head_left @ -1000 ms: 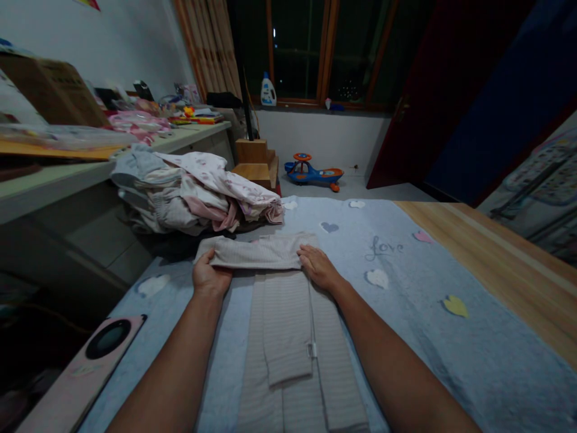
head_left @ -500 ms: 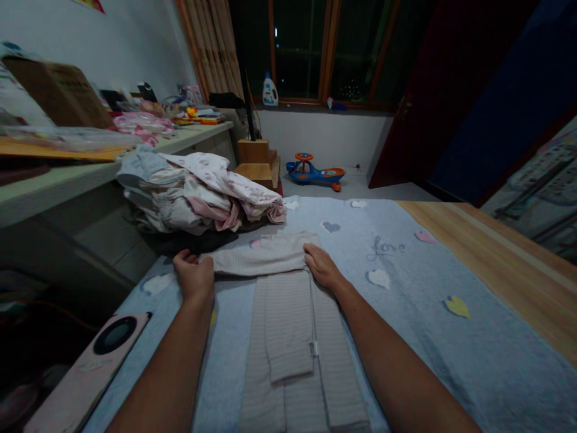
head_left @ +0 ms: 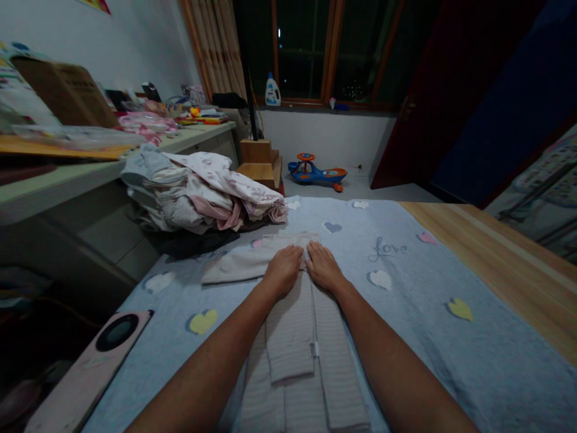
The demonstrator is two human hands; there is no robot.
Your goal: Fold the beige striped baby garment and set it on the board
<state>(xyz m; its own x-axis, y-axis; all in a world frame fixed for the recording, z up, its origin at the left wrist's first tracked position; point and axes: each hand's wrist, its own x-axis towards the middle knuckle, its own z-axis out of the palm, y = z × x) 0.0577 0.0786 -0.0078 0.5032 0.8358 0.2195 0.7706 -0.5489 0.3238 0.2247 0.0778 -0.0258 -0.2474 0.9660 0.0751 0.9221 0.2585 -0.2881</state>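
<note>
A pale striped long-sleeved top (head_left: 295, 331) lies partly folded on the blue bed cover (head_left: 387, 337). One sleeve (head_left: 238, 264) stretches out to the left across its upper end, and another folded strip with a small white tag lies down its middle. My left hand (head_left: 283, 269) rests on the fabric at the inner end of that sleeve, fingers laid over it. Right beside it, my right hand (head_left: 322, 264) lies on the top's upper right edge with fingers stretched forward. The undersides of both hands are hidden.
A heap of clothes (head_left: 198, 192) sits at the far left of the bed, against a cluttered desk (head_left: 201, 135). A pink case with a dark round window (head_left: 90, 367) lies at the left edge. Beyond the bed stands a blue ride-on toy (head_left: 318, 173). Bare wood (head_left: 500, 252) runs along the right.
My left hand has let go of the sleeve's cuff end and moved right, next to my right hand. The sleeve's outer end now lies loose and slightly lower. My right hand has barely moved.
</note>
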